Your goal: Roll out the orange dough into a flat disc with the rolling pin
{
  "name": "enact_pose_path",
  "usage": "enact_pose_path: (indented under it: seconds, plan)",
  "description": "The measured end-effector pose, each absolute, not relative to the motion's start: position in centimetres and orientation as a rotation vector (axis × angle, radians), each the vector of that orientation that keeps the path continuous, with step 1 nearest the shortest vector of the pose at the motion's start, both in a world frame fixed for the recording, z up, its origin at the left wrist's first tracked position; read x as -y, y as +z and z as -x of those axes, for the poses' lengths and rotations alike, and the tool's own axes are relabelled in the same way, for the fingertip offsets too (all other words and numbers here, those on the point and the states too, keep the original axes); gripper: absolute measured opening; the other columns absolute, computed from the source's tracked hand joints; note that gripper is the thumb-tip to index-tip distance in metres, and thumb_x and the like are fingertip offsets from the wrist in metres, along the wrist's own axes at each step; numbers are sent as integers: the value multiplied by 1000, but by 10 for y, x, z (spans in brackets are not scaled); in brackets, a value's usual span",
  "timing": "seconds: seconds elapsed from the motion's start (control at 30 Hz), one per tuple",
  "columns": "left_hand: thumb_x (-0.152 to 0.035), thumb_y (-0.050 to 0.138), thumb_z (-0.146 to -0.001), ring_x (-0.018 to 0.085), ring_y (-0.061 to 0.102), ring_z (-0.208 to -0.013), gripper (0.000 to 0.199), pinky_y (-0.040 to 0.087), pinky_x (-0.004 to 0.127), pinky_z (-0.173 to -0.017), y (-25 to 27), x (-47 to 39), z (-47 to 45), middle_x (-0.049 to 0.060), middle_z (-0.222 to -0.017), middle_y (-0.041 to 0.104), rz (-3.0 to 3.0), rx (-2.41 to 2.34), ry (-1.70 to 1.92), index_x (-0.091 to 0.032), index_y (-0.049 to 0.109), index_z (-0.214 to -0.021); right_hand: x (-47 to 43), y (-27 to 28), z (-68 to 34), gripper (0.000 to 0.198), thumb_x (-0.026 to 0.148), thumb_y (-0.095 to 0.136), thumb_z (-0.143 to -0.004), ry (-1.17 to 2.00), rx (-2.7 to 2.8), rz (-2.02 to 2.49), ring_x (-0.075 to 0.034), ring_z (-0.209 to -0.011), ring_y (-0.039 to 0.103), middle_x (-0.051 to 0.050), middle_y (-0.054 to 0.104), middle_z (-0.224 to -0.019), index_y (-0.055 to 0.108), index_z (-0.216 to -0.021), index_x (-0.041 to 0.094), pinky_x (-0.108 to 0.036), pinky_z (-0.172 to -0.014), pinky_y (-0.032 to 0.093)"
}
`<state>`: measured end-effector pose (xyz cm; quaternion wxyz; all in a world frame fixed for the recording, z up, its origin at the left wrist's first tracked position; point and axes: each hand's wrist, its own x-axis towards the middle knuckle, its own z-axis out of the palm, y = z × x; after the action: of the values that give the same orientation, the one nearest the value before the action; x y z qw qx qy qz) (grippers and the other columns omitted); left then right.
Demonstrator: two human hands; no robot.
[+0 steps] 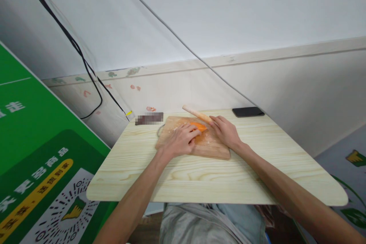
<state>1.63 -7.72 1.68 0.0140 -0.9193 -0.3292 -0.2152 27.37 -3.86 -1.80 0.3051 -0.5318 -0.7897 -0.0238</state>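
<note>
Orange dough [199, 126] lies on the wooden cutting board [210, 151], a little beyond the middle, in a small flat piece that narrows toward its right end. Part of it is hidden under the left hand [183, 138], whose bent fingers reach over its left side; whether they pinch it or merely rest on it, I cannot tell. The right hand [224, 131] is closed around the near end of a pale rolling pin [196, 113], just to the right of the dough. The pin slants away to the left, its far end pointing at the wall [257, 7] beyond the board's back edge; whether it touches the board is unclear.

Whitish specks dot the wood around the dough. A metal loop [160, 130] sticks out from the board's left side. The board sits on a light desk [200, 185] with wavy grain and rounded front corners.

At the back left of the desk lies a dark item [149, 118], blurred into squares. A black phone [248, 112] lies flat near the back right corner. Black cables [71, 40] hang at the left, and a green panel [34, 122] stands beside the desk.
</note>
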Motion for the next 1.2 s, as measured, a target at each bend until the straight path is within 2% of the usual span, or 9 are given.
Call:
enact_pose_path:
  seconds: [0.2, 0.47, 0.73, 1.07, 1.2]
  plan:
    - [-4, 47, -98, 24, 70, -115, 45, 60, 42, -104, 9, 68, -12, 7, -122, 76, 2773, 1115, -882, -26, 72, -129, 38, -19, -275, 42, 37, 44, -114, -43, 2086, 1384, -28, -112, 72, -13, 77, -122, 70, -142, 19, -38, -93, 56]
    - [3, 48, -95, 24, 70, -120, 42, 58, 40, -106, 3, 62, -9, 8, -126, 75, 2724, 1144, -1158, -22, 76, -112, 38, -19, -275, 43, 38, 44, -114, -3, 2052, 1421, -28, -113, 72, -12, 77, -125, 69, -143, 18, -37, -92, 56]
    - [9, 49, -86, 22, 69, -115, 45, 57, 36, -102, -3, 55, -7, 6, -118, 75, 2594, 1238, -1421, -22, 79, -99, 37, -20, -275, 41, 38, 47, -113, -14, 2049, 1421, -27, -112, 72, -12, 77, -123, 70, -143, 20, -35, -90, 55]
    - [6, 51, -90, 21, 68, -112, 39, 56, 35, -100, 2, 55, -5, 6, -113, 73, 2515, 1250, -1525, -23, 78, -95, 36, -22, -275, 41, 40, 47, -113, -14, 2033, 1400, -28, -111, 72, -11, 77, -121, 70, -142, 22, -36, -91, 55]
    - [1, 51, -94, 22, 68, -114, 37, 56, 37, -103, 3, 53, -3, 7, -115, 73, 2492, 1275, -1541, -24, 78, -102, 35, -22, -276, 42, 41, 47, -113, 13, 2008, 1406, -28, -111, 72, -12, 77, -122, 70, -141, 22, -37, -91, 56]
